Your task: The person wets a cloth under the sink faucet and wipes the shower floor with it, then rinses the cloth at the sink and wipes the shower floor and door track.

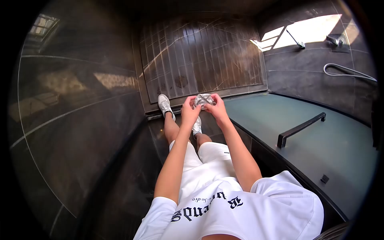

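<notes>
The white shirt [236, 212] and the white shorts [206, 166] are nearest the camera. At the right, the frosted glass door [264, 110] and its black handle [302, 130] are located beside the right forearm [242, 156]; a knock could be caused by a wide outward swing of the elbow.

Ahead of the body, the crumpled grey-white wad [204, 100] is suspended between both hands. It is gripped along one side by the left hand [189, 107] and along the other by the right hand [216, 106], with fingers curled and thumbs turned inward. Its material cannot be determined. If either grip is loosened early, the wad could be dropped near the left shoe [165, 105] or the right shoe [197, 127]. If the material is thin, tearing could be caused by opposed pulling.

Beyond the hands, a trip could be caused at the sill [248, 91] if attention is confined to the wad. Footing could be lost on the dark striped surface [204, 56] if it is wet, which cannot be confirmed. Farther off, the hose [348, 74] is mounted well apart from the hands, and interference is judged unlikely
</notes>
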Demonstrator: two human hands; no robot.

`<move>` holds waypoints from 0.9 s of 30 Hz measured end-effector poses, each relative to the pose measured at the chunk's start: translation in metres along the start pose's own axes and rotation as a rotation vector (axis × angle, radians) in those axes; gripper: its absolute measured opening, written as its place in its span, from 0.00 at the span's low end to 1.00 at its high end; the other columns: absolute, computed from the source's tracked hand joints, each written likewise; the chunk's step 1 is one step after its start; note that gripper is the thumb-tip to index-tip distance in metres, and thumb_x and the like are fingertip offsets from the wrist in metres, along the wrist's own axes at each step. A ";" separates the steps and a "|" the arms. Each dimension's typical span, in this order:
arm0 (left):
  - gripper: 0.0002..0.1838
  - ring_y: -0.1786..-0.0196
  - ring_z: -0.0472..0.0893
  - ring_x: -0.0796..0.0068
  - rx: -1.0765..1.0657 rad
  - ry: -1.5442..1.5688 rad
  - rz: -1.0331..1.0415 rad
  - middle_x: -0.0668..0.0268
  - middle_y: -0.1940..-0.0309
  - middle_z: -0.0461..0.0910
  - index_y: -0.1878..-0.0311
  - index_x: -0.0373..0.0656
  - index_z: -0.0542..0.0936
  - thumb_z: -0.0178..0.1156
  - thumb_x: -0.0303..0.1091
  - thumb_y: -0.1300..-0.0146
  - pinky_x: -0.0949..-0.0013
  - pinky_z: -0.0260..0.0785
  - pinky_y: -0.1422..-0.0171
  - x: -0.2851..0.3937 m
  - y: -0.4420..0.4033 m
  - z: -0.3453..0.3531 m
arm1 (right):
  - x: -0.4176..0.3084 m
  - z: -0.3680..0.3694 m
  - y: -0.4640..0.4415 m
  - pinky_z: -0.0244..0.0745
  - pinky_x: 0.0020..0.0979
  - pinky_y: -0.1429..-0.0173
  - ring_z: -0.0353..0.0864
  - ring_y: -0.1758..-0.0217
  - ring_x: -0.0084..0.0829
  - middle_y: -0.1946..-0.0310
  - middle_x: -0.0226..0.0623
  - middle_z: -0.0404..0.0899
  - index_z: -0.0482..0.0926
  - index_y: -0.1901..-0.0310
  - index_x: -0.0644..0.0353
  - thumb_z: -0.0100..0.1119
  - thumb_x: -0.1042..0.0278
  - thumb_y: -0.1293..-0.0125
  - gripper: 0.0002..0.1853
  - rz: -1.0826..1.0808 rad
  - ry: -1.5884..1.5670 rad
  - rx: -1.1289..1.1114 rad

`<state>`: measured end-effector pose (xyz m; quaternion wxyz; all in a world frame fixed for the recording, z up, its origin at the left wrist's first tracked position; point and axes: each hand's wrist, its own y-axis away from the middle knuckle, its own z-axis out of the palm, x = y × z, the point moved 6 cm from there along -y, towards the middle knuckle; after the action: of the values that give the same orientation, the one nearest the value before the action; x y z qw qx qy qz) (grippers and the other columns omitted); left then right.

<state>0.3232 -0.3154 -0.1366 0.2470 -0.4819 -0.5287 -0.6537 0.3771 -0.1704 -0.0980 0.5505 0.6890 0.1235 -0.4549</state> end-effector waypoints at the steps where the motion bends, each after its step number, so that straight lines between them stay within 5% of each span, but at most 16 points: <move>1: 0.22 0.50 0.89 0.65 -0.020 -0.061 -0.016 0.57 0.53 0.90 0.42 0.38 0.81 0.68 0.22 0.40 0.64 0.81 0.45 0.002 -0.015 -0.005 | 0.001 0.004 -0.013 0.83 0.29 0.53 0.82 0.53 0.24 0.53 0.34 0.79 0.75 0.50 0.60 0.69 0.80 0.41 0.19 -0.016 0.029 0.007; 7: 0.20 0.52 0.87 0.72 -0.148 -0.140 -0.026 0.60 0.54 0.88 0.42 0.37 0.80 0.69 0.20 0.38 0.68 0.81 0.47 0.021 -0.093 -0.035 | -0.034 0.034 -0.075 0.83 0.30 0.51 0.83 0.50 0.28 0.56 0.35 0.81 0.77 0.46 0.58 0.72 0.76 0.42 0.22 0.089 0.087 -0.026; 10: 0.16 0.54 0.88 0.73 -0.218 -0.078 0.002 0.61 0.57 0.88 0.48 0.37 0.82 0.70 0.22 0.39 0.68 0.81 0.46 0.026 -0.133 -0.035 | -0.057 0.039 -0.116 0.80 0.37 0.39 0.85 0.45 0.31 0.50 0.40 0.86 0.78 0.38 0.60 0.75 0.72 0.42 0.29 -0.113 0.309 -0.130; 14: 0.13 0.55 0.89 0.73 -0.210 -0.258 0.065 0.63 0.60 0.89 0.54 0.37 0.82 0.71 0.23 0.41 0.68 0.82 0.48 0.023 -0.168 -0.037 | -0.058 0.042 -0.165 0.79 0.39 0.37 0.86 0.43 0.40 0.49 0.44 0.86 0.81 0.42 0.59 0.78 0.71 0.46 0.28 -0.178 0.490 -0.290; 15: 0.14 0.55 0.89 0.71 -0.199 -0.233 0.060 0.63 0.59 0.89 0.53 0.38 0.82 0.72 0.23 0.42 0.67 0.82 0.49 0.018 -0.178 -0.037 | -0.054 0.042 -0.178 0.81 0.33 0.43 0.85 0.48 0.27 0.51 0.37 0.85 0.79 0.42 0.60 0.75 0.76 0.41 0.25 -0.219 0.585 -0.294; 18: 0.17 0.55 0.88 0.70 -0.164 -0.257 0.048 0.63 0.59 0.88 0.51 0.39 0.81 0.74 0.25 0.43 0.66 0.82 0.49 -0.006 -0.213 -0.035 | -0.032 0.040 -0.223 0.80 0.35 0.46 0.86 0.51 0.31 0.55 0.41 0.85 0.79 0.45 0.61 0.75 0.74 0.43 0.23 -0.259 0.666 -0.280; 20: 0.26 0.52 0.87 0.69 -0.250 -0.309 0.017 0.61 0.53 0.85 0.44 0.41 0.78 0.77 0.28 0.45 0.67 0.83 0.50 -0.035 -0.243 -0.027 | 0.000 0.041 -0.261 0.80 0.44 0.43 0.86 0.48 0.51 0.55 0.50 0.85 0.80 0.48 0.60 0.77 0.69 0.48 0.24 -0.168 0.735 -0.370; 23: 0.35 0.48 0.85 0.69 -0.374 -0.346 0.109 0.58 0.46 0.81 0.37 0.43 0.73 0.80 0.31 0.46 0.67 0.83 0.50 -0.077 -0.289 -0.014 | 0.056 0.037 -0.329 0.80 0.45 0.45 0.86 0.50 0.53 0.58 0.50 0.85 0.80 0.49 0.59 0.74 0.70 0.47 0.22 -0.253 0.712 -0.375; 25: 0.42 0.43 0.83 0.63 -0.401 -0.360 -0.012 0.55 0.39 0.77 0.31 0.44 0.70 0.82 0.35 0.47 0.62 0.82 0.45 -0.121 -0.329 -0.022 | 0.088 0.032 -0.376 0.79 0.39 0.48 0.87 0.53 0.44 0.59 0.48 0.85 0.79 0.47 0.60 0.69 0.76 0.45 0.21 -0.264 0.739 -0.351; 27: 0.44 0.38 0.81 0.53 -0.322 -0.651 0.190 0.51 0.38 0.75 0.29 0.44 0.68 0.82 0.38 0.48 0.54 0.77 0.34 -0.162 -0.374 -0.041 | 0.112 0.019 -0.423 0.79 0.39 0.48 0.86 0.52 0.46 0.53 0.46 0.84 0.79 0.44 0.57 0.65 0.80 0.43 0.23 -0.422 0.722 -0.188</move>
<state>0.0635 -0.2642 -0.4498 0.0464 -0.7440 -0.4231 -0.5150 0.1466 -0.0700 -0.4566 0.4272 0.7104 0.4877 -0.2740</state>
